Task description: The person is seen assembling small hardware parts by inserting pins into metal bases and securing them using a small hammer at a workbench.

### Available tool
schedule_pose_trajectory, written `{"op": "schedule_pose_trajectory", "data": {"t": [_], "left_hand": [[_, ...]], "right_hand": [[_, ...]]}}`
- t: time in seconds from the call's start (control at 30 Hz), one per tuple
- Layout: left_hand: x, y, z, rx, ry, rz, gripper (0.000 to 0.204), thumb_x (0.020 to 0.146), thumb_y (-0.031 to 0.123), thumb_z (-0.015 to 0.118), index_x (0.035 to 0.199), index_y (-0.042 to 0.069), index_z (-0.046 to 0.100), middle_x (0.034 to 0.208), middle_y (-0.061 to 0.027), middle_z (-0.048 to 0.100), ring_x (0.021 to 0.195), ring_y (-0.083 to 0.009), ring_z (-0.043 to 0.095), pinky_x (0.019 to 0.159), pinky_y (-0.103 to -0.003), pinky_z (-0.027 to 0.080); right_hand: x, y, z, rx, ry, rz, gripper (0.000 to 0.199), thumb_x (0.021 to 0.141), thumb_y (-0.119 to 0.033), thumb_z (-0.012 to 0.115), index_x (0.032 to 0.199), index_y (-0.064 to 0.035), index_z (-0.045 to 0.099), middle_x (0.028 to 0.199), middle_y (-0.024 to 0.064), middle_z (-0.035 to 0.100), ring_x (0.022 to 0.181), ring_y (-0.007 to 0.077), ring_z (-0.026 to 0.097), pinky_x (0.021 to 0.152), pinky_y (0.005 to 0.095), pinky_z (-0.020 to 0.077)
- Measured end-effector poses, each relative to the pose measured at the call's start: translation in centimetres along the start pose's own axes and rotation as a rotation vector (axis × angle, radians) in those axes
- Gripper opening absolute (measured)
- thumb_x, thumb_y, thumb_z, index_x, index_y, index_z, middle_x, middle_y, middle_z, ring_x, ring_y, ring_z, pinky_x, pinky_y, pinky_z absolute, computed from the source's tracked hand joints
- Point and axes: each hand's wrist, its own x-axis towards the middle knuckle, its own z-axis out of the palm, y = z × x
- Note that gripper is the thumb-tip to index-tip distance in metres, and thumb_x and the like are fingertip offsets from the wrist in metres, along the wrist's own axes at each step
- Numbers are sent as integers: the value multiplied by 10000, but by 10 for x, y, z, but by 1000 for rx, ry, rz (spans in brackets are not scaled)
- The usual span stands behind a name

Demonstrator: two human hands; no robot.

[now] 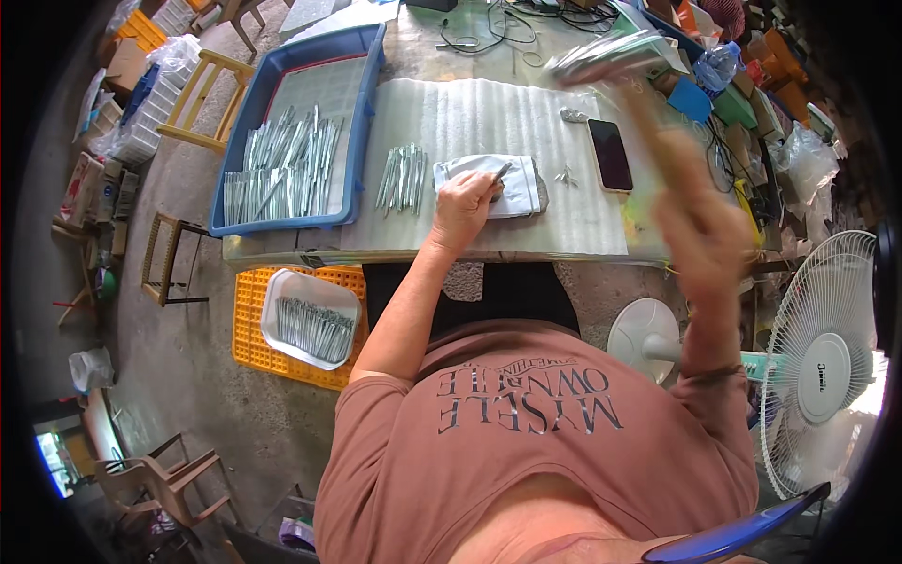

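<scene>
My right hand [703,230], smeared by motion, is closed round the wooden handle of a raised hammer [650,127]. The hammer's metal head is a blur above the far right part of the table. My left hand [462,209] is closed, pinching a short metal rod [504,172] over a block wrapped in white cloth [517,195]. Its fingers hide most of the rod. Left of that hand lies a bunch of slim silvery metal rods [402,179]. Several tiny metal pieces [566,176] are scattered right of the block.
A blue tray [352,202] with many silvery rods stands at the table's left. A dark phone [611,155] lies to the right. Below the table edge, a white tub [272,324] of metal pieces rests on an orange crate [246,320]. A white fan [816,376] stands close by my right arm.
</scene>
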Motion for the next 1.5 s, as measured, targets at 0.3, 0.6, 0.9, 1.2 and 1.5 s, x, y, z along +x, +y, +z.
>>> {"op": "schedule_pose_trajectory", "data": {"t": [0.3,0.6,0.9,1.2,1.5], "left_hand": [[0,-2,-1,10,16,24,79,705,28,595,665,22,527,582,-107,482,544,-265,489,496,-331,384],[4,0,2,1,-26,8,91,705,40,596,671,26,512,590,-105,491,554,-268,499,500,-338,387],[0,-3,0,32,-10,22,110,703,48,599,674,30,494,596,-103,497,574,-277,510,509,-348,395],[4,-1,5,8,-16,30,55,704,41,601,697,34,546,594,-101,500,557,-260,506,506,-328,398],[3,4,-2,31,-30,11,56,706,36,596,700,20,542,608,-107,513,577,-273,517,525,-335,406]], "right_hand": [[18,-1,-10,-16,-55,-89,437,754,-5,553,1181,-31,462,956,124,585,775,98,535,682,225,417],[4,42,31,-34,-299,39,427,744,-22,563,1163,-44,483,883,188,597,758,150,591,674,255,439],[12,-1,-9,78,-37,19,423,746,-23,570,1159,-10,477,959,146,605,823,91,552,712,223,428],[-2,42,29,3,-209,-60,461,723,5,571,1172,-28,474,836,136,609,686,126,529,652,268,425],[0,31,20,87,-111,-5,424,750,-16,560,1164,-16,470,946,161,601,802,151,585,700,258,442]]}}
